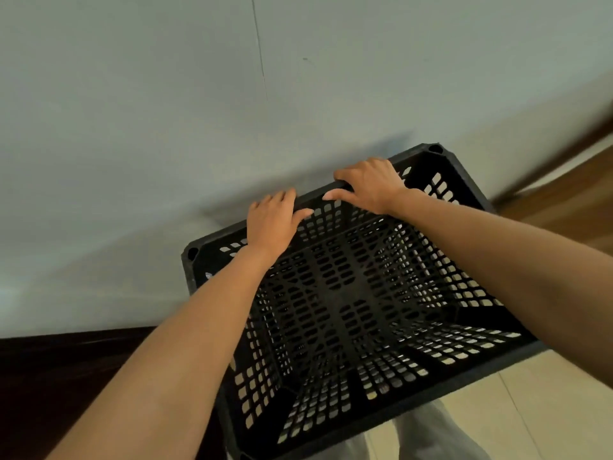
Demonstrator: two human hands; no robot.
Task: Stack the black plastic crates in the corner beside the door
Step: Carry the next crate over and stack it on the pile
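Observation:
A black plastic crate (348,293) with perforated walls and floor fills the middle of the head view, its open top facing me. Both hands hold its far rim, the edge nearest the wall. My left hand (272,224) grips the rim left of centre, fingers curled over the edge and thumb inside. My right hand (368,187) grips the same rim a little to the right, thumb also inside. Whether other crates sit beneath this one cannot be told, as it hides what is below.
A pale grey-green wall (166,127) stands directly behind the crate. A dark brown surface (66,376) lies at lower left. A wooden strip (570,180) runs along the wall's base at right. Light floor tiles (547,410) and my trouser legs (438,436) show below.

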